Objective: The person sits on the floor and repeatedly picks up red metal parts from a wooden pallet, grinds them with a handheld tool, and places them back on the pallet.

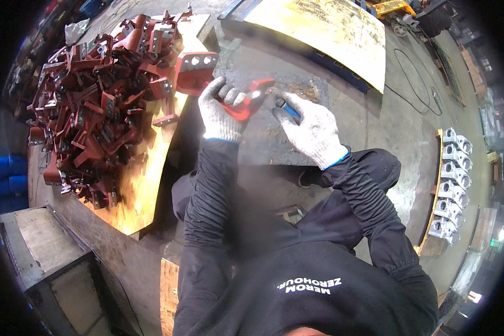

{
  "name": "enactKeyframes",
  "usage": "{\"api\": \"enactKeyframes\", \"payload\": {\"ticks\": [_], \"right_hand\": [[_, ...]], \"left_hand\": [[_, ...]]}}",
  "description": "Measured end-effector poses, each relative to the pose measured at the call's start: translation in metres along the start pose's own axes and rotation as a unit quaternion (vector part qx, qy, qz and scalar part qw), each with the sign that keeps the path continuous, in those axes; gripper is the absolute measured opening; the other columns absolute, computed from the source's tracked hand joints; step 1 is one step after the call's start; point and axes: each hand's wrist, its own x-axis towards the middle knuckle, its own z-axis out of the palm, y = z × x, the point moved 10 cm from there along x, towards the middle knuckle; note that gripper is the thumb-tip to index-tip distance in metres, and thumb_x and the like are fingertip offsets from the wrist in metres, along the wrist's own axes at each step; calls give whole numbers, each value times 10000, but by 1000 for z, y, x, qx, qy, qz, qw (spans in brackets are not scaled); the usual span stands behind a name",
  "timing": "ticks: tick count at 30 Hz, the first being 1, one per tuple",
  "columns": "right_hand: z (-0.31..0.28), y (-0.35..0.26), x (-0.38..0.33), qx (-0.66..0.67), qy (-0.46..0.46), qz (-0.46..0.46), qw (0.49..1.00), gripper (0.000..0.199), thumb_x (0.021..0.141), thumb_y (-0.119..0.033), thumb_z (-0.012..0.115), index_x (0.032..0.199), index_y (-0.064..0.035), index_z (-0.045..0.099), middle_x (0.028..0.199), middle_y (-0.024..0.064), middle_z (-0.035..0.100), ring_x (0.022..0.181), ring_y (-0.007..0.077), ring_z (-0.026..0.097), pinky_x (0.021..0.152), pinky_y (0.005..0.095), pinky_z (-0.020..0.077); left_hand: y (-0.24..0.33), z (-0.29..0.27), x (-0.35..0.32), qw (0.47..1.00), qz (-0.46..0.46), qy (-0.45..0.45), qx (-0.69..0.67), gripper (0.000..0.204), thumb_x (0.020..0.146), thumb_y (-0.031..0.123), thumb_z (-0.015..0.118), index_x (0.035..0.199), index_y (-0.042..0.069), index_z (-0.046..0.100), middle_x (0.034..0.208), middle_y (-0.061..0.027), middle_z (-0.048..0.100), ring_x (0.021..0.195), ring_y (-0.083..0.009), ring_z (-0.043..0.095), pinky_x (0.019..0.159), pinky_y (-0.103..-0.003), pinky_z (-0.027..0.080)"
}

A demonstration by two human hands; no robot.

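Note:
My left hand (pixel 221 109), in a white knit glove, is wrapped round a red metal bracket (pixel 245 109). A flat flange with bright bare holes shows to the left of the fingers, and a smaller red end sticks out to the right. My right hand (pixel 315 126), gloved alike, grips a blue-handled tool (pixel 289 111) between thumb and fingers. Its tip is close to the right end of the bracket; blur hides whether they touch. Both hands are above a dark, worn work surface (pixel 313 89). To the left lies a big heap of similar red brackets (pixel 95 106).
The heap rests on a plywood sheet (pixel 137 201). A wood-topped table (pixel 325 33) stands beyond the work surface. At right, silvery metal castings (pixel 452 179) line a pallet. A grey metal box (pixel 45 241) is at lower left, and a dark cable (pixel 411 75) lies on the floor.

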Motion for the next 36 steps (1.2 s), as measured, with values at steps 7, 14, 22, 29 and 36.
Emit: {"api": "enactKeyframes", "payload": {"ticks": [7,14,22,29,36], "right_hand": [[10,1,5,-29,-33,18,999,358,884,-336,651,1151,-99,675,1041,157,699,915,333,684,798,398,536],[17,2,5,-24,-57,26,998,339,889,-335,647,1150,-121,671,1016,152,700,918,339,680,795,402,533],[7,-3,4,-16,-5,11,1000,330,882,-330,653,1139,-123,675,983,162,701,908,343,678,792,403,530],[17,-1,4,-19,-33,29,999,313,883,-332,647,1127,-139,676,963,148,705,899,336,679,773,399,529],[18,-6,5,-37,-48,15,998,306,897,-340,637,1121,-134,670,848,168,699,785,354,684,700,423,534]], "left_hand": [[-1,-1,-1,1000,-3,2,3,297,887,68,515,650,154,358,579,49,322,497,-104,341,552,-291,362],[-2,3,-4,1000,-2,4,1,289,884,69,515,653,153,363,582,50,324,496,-104,337,540,-280,352],[3,-3,1,1000,2,-5,12,333,877,52,536,622,166,354,544,69,339,465,-85,351,521,-259,383],[2,-1,-4,999,21,19,25,265,896,84,491,674,152,364,602,47,293,496,-110,304,483,-270,296],[3,0,-8,998,30,29,55,297,887,105,508,642,162,348,574,46,276,487,-114,307,482,-270,296]]}}
